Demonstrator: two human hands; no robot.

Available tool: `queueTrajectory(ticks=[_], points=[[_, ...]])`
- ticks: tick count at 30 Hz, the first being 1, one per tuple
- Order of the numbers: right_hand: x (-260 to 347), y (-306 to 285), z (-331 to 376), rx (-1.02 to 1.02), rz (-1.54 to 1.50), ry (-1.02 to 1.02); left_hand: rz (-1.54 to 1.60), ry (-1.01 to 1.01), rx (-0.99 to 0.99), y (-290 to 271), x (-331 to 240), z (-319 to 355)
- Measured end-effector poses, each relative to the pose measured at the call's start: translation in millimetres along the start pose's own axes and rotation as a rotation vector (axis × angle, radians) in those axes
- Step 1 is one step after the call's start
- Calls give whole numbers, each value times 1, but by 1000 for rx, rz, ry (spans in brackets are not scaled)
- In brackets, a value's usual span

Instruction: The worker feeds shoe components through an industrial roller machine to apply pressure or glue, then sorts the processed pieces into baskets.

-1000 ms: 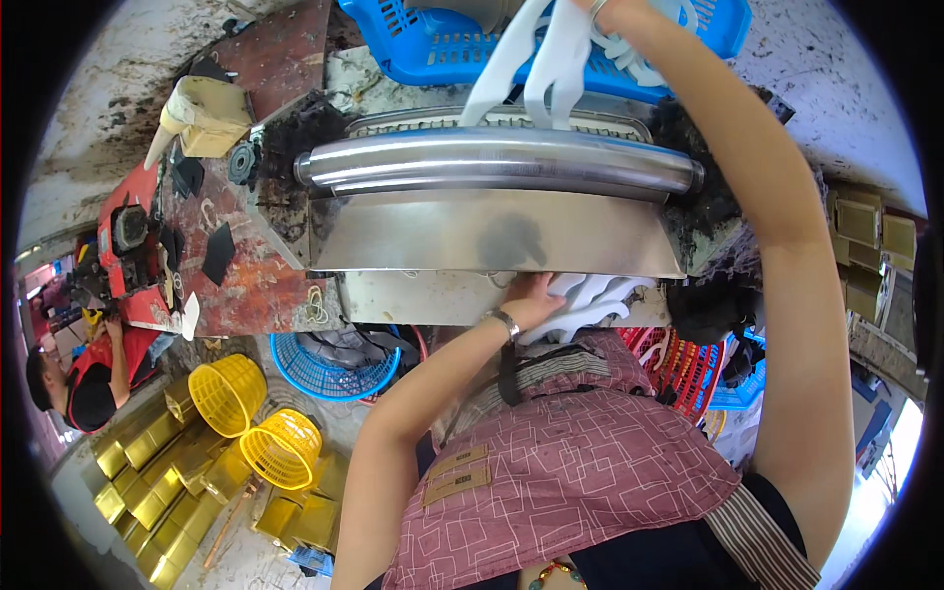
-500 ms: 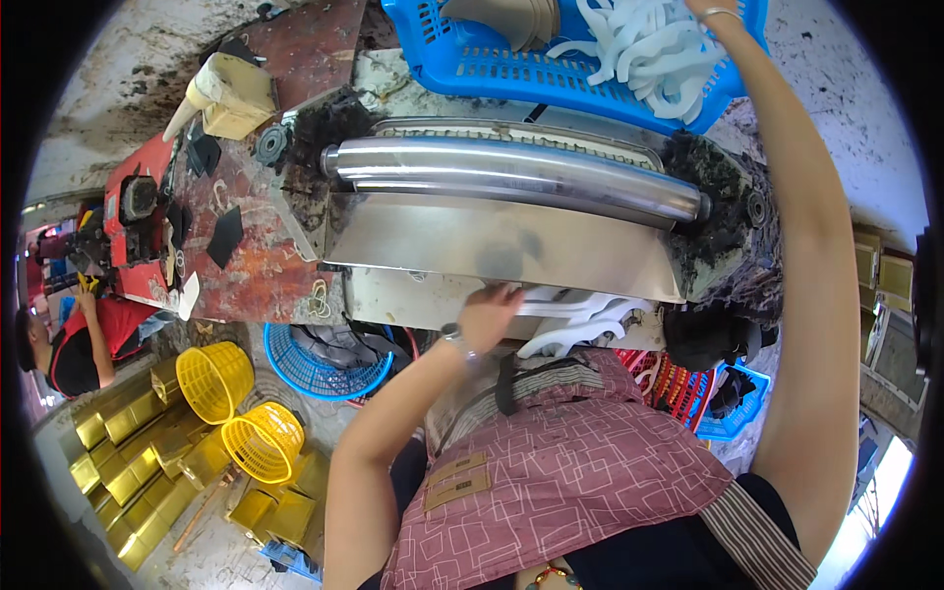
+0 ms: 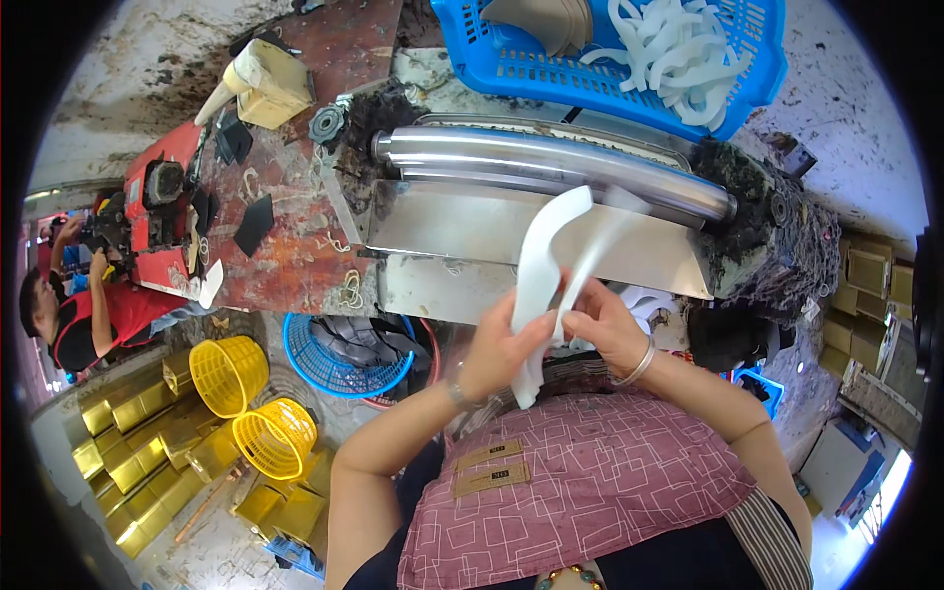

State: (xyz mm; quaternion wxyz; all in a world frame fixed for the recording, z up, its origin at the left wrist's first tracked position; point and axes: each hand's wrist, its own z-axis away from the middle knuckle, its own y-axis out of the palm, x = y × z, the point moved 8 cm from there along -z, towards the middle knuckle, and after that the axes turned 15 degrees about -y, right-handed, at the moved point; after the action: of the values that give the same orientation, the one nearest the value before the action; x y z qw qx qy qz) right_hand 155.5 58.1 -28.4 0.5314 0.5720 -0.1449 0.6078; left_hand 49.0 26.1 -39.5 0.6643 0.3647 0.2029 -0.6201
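In front of my apron, my left hand (image 3: pixel 500 346) is closed round a flat, curved white strip (image 3: pixel 539 254) that stands upright, its lower end showing below the fingers. Close beside it, my right hand (image 3: pixel 614 330) pinches a second white strip (image 3: pixel 594 248), smeared by motion at its top. The two hands almost touch. Behind the strips lies the machine's sloping metal plate (image 3: pixel 442 221), below a shiny steel roller (image 3: pixel 531 167). More white strips (image 3: pixel 644 303) rest under the plate's edge, partly hidden by my right hand.
A blue basket (image 3: pixel 590 84) with white strips and brown pieces stands beyond the roller. Left of the machine is a reddish worktop (image 3: pixel 305 206) with scraps. Blue (image 3: pixel 305 369) and yellow baskets (image 3: pixel 228 374) stand on the floor. A person (image 3: pixel 93 315) works at far left.
My right hand has come down from the blue basket to my left hand. Both hands now hold white strips in front of the plate. The view has shifted, moving the machine rightward.
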Motion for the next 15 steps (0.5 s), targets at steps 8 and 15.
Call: queueTrajectory(ticks=[8, 15], points=[[14, -12, -1, -147, 253, -224, -173, -99, 208, 24, 0, -11], [17, -17, 1, -274, 201, -371, -262, 5, 188, 9, -5, -15]])
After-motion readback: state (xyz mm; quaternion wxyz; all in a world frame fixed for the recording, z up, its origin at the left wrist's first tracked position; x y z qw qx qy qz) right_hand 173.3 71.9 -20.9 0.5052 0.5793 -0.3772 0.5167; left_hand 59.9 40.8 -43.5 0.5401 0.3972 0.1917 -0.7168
